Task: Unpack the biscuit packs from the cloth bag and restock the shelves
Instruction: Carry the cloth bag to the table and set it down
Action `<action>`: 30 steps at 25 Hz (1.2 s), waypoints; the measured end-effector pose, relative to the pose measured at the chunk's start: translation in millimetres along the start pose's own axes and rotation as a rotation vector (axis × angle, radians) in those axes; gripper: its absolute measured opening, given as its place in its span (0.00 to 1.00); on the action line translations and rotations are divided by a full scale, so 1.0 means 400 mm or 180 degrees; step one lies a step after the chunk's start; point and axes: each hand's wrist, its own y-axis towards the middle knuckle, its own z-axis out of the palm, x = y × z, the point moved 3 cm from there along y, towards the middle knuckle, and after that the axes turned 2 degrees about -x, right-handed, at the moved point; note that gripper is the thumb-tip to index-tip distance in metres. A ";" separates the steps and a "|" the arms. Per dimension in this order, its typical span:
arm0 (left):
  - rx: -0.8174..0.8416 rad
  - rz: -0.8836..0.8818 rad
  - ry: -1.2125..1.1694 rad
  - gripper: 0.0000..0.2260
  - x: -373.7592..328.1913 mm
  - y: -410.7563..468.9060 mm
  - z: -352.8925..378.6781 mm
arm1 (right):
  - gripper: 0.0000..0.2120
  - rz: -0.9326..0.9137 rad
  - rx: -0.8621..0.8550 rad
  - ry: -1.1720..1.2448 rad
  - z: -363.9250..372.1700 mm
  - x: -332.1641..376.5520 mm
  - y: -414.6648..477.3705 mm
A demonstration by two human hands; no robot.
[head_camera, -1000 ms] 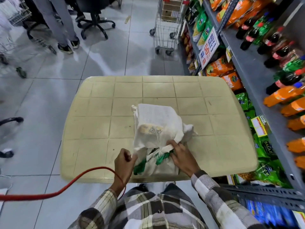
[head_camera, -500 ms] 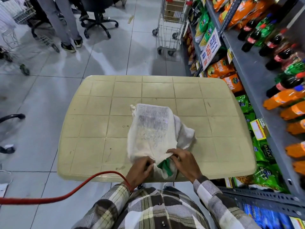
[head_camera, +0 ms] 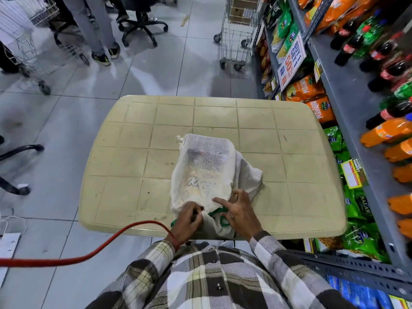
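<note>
Right hand (head_camera: pixel 240 216) now loosened, fingers spread on white cloth bag (head_camera: pixel 205 175); left hand (head_camera: pixel 188 219) pinches hem; contents (head_camera: pixel 207 157) blurred

We log glossy grey floor tiles (head_camera: pixel 156 70), beige grid-topped table (head_camera: pixel 289 152), wire trolley (head_camera: pixel 236 41) (beyond the table), black swivel chair (head_camera: pixel 142 25), grey shelves (head_camera: pixel 347 103) at right.

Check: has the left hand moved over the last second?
Yes. The left hand has shifted right along the near edge of the table, from beside the cloth bag onto its mouth.
</note>
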 end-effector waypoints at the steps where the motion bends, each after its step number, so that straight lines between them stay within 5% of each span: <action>1: -0.0061 -0.0034 -0.0083 0.03 -0.004 0.002 -0.006 | 0.29 -0.0187 -0.0110 -0.0178 -0.001 0.007 0.006; 5: -0.0218 -0.0255 -0.0384 0.08 -0.010 0.008 -0.025 | 0.17 -0.1104 0.0082 -0.0561 0.019 0.029 0.052; 11: -0.0454 -0.0108 0.0068 0.07 -0.029 -0.005 -0.020 | 0.11 -0.1127 0.0048 -0.0341 0.012 0.033 0.090; 15: -0.0884 -0.0282 0.0551 0.11 0.002 -0.029 -0.058 | 0.07 0.0679 -0.0571 0.0344 -0.058 -0.070 0.126; 18: -0.1090 -0.1138 0.0051 0.08 0.062 -0.074 -0.071 | 0.03 0.2442 -0.1155 0.1389 -0.083 -0.211 0.122; 20: -0.0981 -0.1293 -0.0686 0.07 0.078 -0.095 -0.078 | 0.04 0.3006 -0.0955 0.1855 -0.058 -0.247 0.103; 23: -0.0861 -0.1336 -0.1936 0.10 0.063 -0.096 -0.098 | 0.12 0.2618 -0.0576 0.1467 -0.034 -0.232 0.081; 25: -0.1061 -0.1438 -0.2432 0.10 0.039 -0.080 -0.116 | 0.20 0.1679 -0.0417 0.0654 -0.036 -0.197 0.086; 27: -0.1289 -0.1475 -0.2856 0.08 0.017 -0.061 -0.139 | 0.15 0.0946 -0.0287 0.0119 -0.035 -0.162 0.106; 30: -0.1521 -0.1537 -0.3688 0.09 0.039 -0.077 -0.186 | 0.09 0.1233 -0.0563 0.0380 -0.048 -0.176 0.107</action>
